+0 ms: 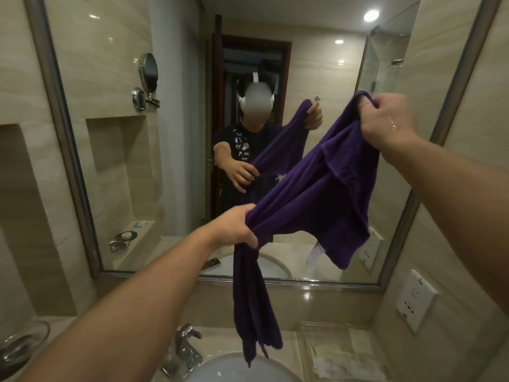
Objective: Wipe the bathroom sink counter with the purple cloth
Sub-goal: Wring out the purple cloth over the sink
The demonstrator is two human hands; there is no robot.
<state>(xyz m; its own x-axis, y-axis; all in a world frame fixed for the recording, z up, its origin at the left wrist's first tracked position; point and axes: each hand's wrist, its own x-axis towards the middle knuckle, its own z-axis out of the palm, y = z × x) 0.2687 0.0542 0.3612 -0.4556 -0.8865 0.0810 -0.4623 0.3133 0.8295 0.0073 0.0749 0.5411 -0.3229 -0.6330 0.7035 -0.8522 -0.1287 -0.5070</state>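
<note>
Purple cloth [316,194] gripped by left hand [234,227] and right hand [385,119], stretched before mirror [248,64], above marble counter [292,340] and faucet [184,351].

Dimly and warmly lit from recessed ceiling spots [371,15] reflected in the mirror [170,133], with glare on glossy tiles, wide-angle bending at edges, slight motion blur.

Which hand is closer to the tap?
Left. The left hand grips the purple cloth above the tap; the right hand grips it higher and farther right.
</note>
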